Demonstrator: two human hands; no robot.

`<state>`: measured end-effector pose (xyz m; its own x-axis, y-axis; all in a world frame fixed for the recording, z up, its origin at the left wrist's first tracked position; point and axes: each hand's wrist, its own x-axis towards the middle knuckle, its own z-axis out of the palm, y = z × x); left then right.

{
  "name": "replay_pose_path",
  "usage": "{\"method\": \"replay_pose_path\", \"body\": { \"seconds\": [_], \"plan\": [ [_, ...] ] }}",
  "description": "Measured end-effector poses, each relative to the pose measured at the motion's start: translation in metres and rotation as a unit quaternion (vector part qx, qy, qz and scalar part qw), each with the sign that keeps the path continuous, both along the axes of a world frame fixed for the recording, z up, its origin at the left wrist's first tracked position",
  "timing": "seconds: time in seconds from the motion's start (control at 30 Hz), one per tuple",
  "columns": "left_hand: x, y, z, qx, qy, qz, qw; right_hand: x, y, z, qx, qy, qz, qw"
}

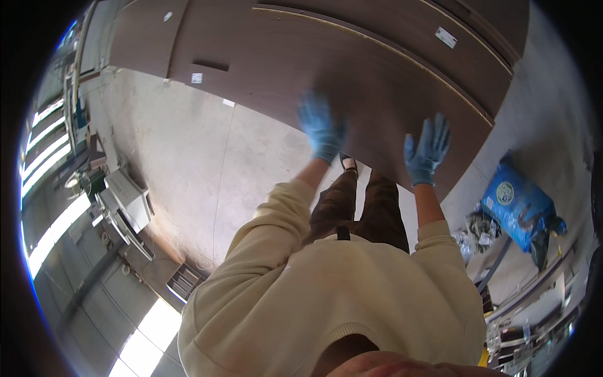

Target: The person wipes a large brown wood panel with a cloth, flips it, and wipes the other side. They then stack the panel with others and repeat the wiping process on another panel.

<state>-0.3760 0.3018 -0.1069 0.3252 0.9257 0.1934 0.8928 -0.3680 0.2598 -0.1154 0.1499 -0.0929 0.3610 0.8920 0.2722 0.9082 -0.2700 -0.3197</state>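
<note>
Both of my hands wear blue gloves and are stretched out over a large dark brown board (377,94) in front of me. My left hand (321,125) is smeared by motion at the fingers, which look extended over the board's near edge. Nothing shows in its grasp. Further right, my right hand (428,147) lies flat or just above the board, fingers up and thumb apart; whether it touches cannot be told. A small dark brown strip (211,65) rests on the board's left part, near a white label (196,78).
More brown boards (465,63) with pale edges lie beyond, one bearing a white label (446,37). On the concrete floor (251,144) at right sits a blue sack (518,201) beside crumpled clear plastic (480,232). Grey equipment (129,195) stands at left.
</note>
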Motion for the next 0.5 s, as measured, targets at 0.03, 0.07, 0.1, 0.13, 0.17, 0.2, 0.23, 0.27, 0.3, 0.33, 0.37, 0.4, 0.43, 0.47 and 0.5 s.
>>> {"method": "replay_pose_path", "body": {
  "seconds": [0.03, 0.07, 0.1, 0.13, 0.17, 0.2, 0.23, 0.27, 0.3, 0.33, 0.37, 0.4, 0.43, 0.47, 0.5],
  "plan": [
    [0.021, -0.013, 0.006, -0.023, -0.015, -0.077, 0.997, -0.015, 0.011, -0.006, 0.006, 0.017, 0.048, 0.999],
    [0.037, -0.022, 0.011, -0.069, -0.013, -0.148, 0.986, -0.023, 0.008, -0.012, -0.031, 0.031, 0.091, 0.995],
    [0.045, -0.02, 0.013, -0.059, -0.026, -0.164, 0.984, -0.027, -0.009, -0.016, -0.073, 0.047, 0.131, 0.988],
    [0.052, -0.021, 0.015, -0.063, -0.028, -0.177, 0.982, -0.028, -0.038, -0.018, -0.184, 0.057, 0.181, 0.964],
    [0.053, -0.019, 0.018, -0.07, -0.03, -0.19, 0.979, -0.014, -0.077, -0.015, -0.224, 0.081, 0.145, 0.96],
    [0.051, -0.014, 0.02, -0.081, -0.028, -0.199, 0.976, -0.004, -0.11, -0.018, -0.316, 0.086, -0.012, 0.945],
    [0.049, -0.012, 0.021, -0.094, -0.024, -0.209, 0.973, 0.021, -0.163, -0.005, -0.23, 0.105, -0.127, 0.959],
    [0.044, -0.01, 0.023, -0.101, -0.034, -0.214, 0.971, 0.041, -0.204, 0.003, -0.189, -0.004, -0.181, 0.965],
    [0.042, -0.008, 0.023, -0.103, -0.013, -0.214, 0.971, 0.059, -0.247, 0.022, -0.227, -0.197, -0.221, 0.928],
    [0.041, -0.006, 0.023, -0.103, -0.006, -0.211, 0.972, 0.072, -0.265, 0.022, -0.217, -0.199, -0.221, 0.93],
    [0.039, -0.008, 0.024, -0.105, 0.001, -0.209, 0.972, 0.079, -0.271, 0.022, -0.193, -0.273, -0.256, 0.907],
    [0.039, -0.01, 0.024, -0.111, 0.007, -0.215, 0.97, 0.081, -0.264, 0.024, -0.225, -0.306, -0.233, 0.895],
    [0.037, -0.01, 0.023, -0.113, -0.011, -0.21, 0.971, 0.074, -0.239, 0.017, -0.189, -0.232, -0.196, 0.934],
    [0.035, -0.012, 0.024, -0.121, -0.016, -0.213, 0.969, 0.065, -0.198, 0.009, -0.174, -0.142, -0.16, 0.961],
    [0.033, -0.01, 0.023, -0.122, -0.024, -0.22, 0.967, 0.035, -0.144, -0.007, -0.182, -0.032, -0.153, 0.971]
  ]
}}
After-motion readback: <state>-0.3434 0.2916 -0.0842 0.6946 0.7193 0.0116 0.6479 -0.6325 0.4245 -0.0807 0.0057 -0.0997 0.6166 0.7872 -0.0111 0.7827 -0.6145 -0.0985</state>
